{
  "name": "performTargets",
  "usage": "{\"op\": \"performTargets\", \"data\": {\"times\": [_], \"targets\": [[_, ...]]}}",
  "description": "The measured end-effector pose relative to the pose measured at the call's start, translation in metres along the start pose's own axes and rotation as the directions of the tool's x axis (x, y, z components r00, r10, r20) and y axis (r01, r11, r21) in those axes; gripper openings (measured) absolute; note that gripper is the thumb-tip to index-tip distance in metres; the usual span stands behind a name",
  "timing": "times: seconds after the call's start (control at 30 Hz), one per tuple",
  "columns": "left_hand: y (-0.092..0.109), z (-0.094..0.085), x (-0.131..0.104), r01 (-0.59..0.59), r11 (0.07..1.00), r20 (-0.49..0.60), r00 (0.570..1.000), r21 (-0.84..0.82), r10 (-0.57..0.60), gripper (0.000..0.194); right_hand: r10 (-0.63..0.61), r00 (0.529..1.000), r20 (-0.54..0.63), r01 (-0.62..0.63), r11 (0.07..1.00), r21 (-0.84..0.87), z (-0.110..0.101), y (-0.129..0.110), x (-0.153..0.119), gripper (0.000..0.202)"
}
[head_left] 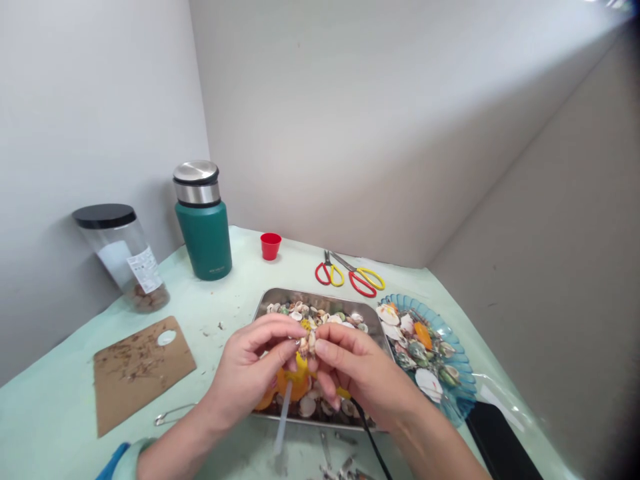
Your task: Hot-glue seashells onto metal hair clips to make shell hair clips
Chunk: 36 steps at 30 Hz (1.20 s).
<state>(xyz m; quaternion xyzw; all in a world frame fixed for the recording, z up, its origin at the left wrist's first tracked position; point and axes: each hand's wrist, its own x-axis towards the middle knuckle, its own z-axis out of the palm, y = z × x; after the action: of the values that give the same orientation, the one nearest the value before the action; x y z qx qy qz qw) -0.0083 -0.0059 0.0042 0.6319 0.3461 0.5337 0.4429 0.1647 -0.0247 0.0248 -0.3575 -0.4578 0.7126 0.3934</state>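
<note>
Two small shells [313, 341], pinched over the middle of a metal tray [300, 297].
From the head view, the left hand [250, 357] has thumb and forefinger closed on one, the right hand [357, 363] its fingertips closed on the other, just beside it; I can't tell whether they touch. Loose shells [307, 407] lie in the tray, and a black cord [373, 437] crosses its near edge. Right of the tray sits a blue plate [465, 383]; behind the tray, scissors [353, 271] and a red cup [271, 248]; to its left, a cardboard piece [145, 377].
</note>
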Motion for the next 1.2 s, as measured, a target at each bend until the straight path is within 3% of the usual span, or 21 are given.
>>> {"op": "performTargets", "data": {"times": [0.23, 0.5, 0.87, 1.1, 1.2], "targets": [[-0.001, 0.001, -0.001, 0.034, 0.998, -0.034, 0.999, -0.055, -0.035, 0.015, 0.025, 0.999, 0.030, -0.024, 1.000, -0.003, 0.005, -0.001, 0.000, 0.021], [-0.007, 0.003, -0.003, 0.267, 0.927, 0.007, 0.961, -0.264, -0.275, 0.011, 0.027, 0.996, 0.082, -0.035, 0.995, 0.091, 0.003, -0.005, -0.001, 0.016], [-0.007, 0.004, -0.003, 0.289, 0.898, -0.030, 0.948, -0.331, -0.316, 0.013, 0.000, 1.000, 0.019, -0.003, 0.987, 0.161, 0.000, -0.011, -0.003, 0.014], [-0.006, 0.003, 0.000, 0.297, 0.883, -0.082, 0.934, -0.362, -0.348, 0.015, -0.029, 0.998, -0.047, 0.030, 0.999, 0.023, -0.015, -0.016, -0.003, 0.013], [-0.007, 0.002, 0.002, 0.279, 0.887, -0.110, 0.934, -0.368, -0.339, 0.014, -0.019, 0.993, -0.118, -0.006, 0.979, -0.204, -0.021, -0.016, -0.004, 0.016]]}}
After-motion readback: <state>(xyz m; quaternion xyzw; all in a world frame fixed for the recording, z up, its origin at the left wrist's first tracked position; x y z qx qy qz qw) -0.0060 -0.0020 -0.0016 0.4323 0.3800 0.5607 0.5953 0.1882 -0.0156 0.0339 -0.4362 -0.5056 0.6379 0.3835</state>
